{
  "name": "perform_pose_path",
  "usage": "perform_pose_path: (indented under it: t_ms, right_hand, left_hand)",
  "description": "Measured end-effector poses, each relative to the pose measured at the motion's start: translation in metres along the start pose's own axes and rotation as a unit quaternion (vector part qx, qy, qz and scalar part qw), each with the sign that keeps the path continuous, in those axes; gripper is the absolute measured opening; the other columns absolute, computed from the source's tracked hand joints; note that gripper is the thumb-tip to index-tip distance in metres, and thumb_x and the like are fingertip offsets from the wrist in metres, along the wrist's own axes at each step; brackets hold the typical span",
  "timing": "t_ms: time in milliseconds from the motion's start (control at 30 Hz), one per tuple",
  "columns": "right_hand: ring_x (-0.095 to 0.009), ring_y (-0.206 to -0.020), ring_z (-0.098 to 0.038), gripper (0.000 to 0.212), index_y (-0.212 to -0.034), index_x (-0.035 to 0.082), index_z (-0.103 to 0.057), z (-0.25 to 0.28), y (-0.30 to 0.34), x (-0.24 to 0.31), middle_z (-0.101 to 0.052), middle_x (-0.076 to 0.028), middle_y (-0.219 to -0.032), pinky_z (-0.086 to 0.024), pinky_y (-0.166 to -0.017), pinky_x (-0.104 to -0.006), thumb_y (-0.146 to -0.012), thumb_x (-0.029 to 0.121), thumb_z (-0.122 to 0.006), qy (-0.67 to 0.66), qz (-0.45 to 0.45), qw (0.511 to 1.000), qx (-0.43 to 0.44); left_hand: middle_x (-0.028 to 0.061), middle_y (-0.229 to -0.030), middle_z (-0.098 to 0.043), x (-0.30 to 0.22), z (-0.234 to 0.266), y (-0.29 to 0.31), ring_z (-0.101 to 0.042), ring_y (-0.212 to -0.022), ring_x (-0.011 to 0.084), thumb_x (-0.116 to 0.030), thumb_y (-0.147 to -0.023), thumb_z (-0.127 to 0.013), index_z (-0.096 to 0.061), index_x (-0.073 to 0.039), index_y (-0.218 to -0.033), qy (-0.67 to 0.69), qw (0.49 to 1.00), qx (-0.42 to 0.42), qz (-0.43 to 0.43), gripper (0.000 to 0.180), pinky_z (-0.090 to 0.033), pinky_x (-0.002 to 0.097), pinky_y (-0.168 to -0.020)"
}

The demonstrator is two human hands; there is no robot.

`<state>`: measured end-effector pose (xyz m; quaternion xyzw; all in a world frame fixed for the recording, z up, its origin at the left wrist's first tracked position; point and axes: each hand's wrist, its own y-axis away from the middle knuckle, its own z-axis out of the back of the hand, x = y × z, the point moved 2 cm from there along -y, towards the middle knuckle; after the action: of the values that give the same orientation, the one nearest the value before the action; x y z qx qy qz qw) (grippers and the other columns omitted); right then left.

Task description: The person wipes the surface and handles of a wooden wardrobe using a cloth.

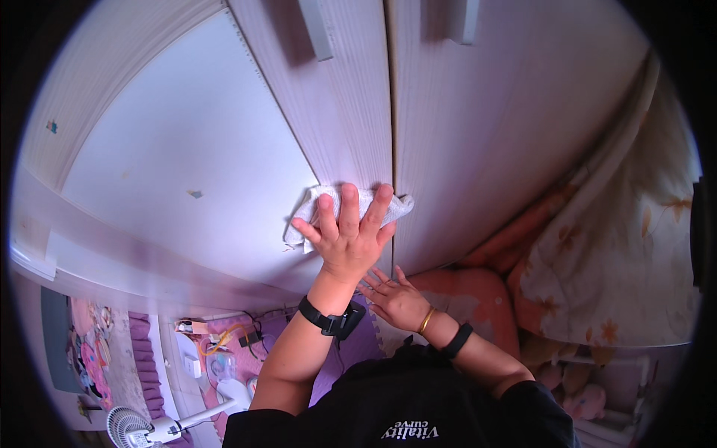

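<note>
One white cloth (351, 209), left hand (347, 235) pressing it flat, two wardrobe doors (463, 127)

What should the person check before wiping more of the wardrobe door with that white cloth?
1. Cloth under the palm: ok. The left hand presses the white cloth flat on the wardrobe door.
2. Cloth covers the seam between the doors: ok, it spans it.
3. Right hand out of the way: ok, it rests lower on the door, apart from the cloth.
4. Door shut: cannot tell for sure; the seam looks closed.
5. Handle above clear of the cloth: ok.
6. Cloth clean or damp: cannot tell.
</note>
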<state>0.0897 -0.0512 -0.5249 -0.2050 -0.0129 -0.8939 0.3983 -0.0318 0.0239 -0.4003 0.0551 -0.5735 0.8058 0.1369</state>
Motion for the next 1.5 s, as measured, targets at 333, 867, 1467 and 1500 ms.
perform_pose_path:
  t_ms: [333,867,1467,1500]
  right_hand:
    - [-0.029,-0.141,-0.034,0.051,-0.138,0.012,-0.048,-0.006,0.013,-0.01,-0.039,-0.01,-0.15,-0.026,-0.11,-0.0606,-0.091,0.025,-0.059,0.003,-0.026,1.0,0.009]
    - [-0.028,-0.142,-0.031,0.05,-0.14,0.013,-0.047,0.001,0.02,-0.023,-0.039,-0.01,-0.15,-0.024,-0.112,-0.0607,-0.093,0.027,-0.057,-0.007,-0.059,0.998,-0.006]
    - [-0.029,-0.141,-0.034,0.055,-0.141,0.012,-0.046,-0.002,0.033,-0.034,-0.04,-0.011,-0.149,-0.025,-0.11,-0.0624,-0.089,0.025,-0.061,-0.015,-0.07,0.997,-0.019]
    - [-0.03,-0.14,-0.035,0.055,-0.139,0.012,-0.048,0.003,0.035,-0.035,-0.044,-0.011,-0.146,-0.025,-0.11,-0.0613,-0.088,0.024,-0.062,-0.022,-0.077,0.996,-0.048]
  left_hand:
    - [0.013,-0.16,-0.016,-0.013,-0.015,0.052,-0.005,-0.147,0.0397,-0.043,-0.08,-0.066,-0.043,-0.033,-0.145,-0.004,0.998,0.036,-0.058,0.07,0.009,0.0656,-0.111]
    - [0.0094,-0.161,-0.016,-0.035,-0.029,0.073,-0.007,-0.148,0.0366,-0.047,-0.077,-0.067,-0.038,-0.035,-0.147,-0.024,0.992,0.067,-0.105,0.077,0.011,0.0665,-0.11]
    - [0.0033,-0.16,-0.019,-0.064,-0.03,0.046,-0.008,-0.149,0.0298,-0.045,-0.077,-0.066,-0.046,-0.036,-0.142,-0.021,0.99,0.067,-0.126,0.069,0.009,0.0636,-0.112]
    - [0.0041,-0.16,-0.021,-0.065,-0.028,0.041,-0.01,-0.149,0.0297,-0.044,-0.077,-0.067,-0.047,-0.036,-0.142,-0.021,0.989,0.069,-0.127,0.068,0.007,0.0636,-0.112]
